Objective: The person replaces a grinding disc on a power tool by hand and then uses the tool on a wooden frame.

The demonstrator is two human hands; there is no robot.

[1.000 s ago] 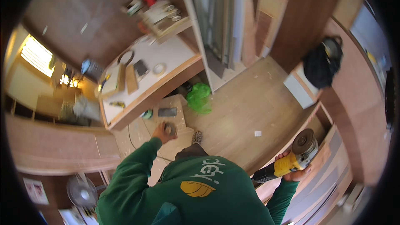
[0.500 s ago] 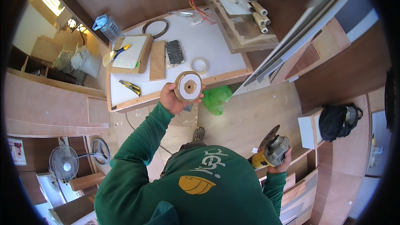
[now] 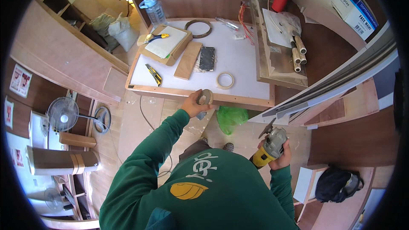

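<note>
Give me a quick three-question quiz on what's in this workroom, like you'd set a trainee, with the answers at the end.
1. Which of the person's hands holds the yellow-and-grey grinder?
2. True or false: the tape roll lies on the white tabletop.
3. Fill in the blank: the handled tool lying over the white sheet, on top of the box, is a ______.

Key
1. The right hand.
2. True.
3. Paintbrush.

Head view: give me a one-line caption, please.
Left hand with a thick disc, right hand gripping a yellow-and-grey angle grinder, beside a white-topped worktable.
</note>
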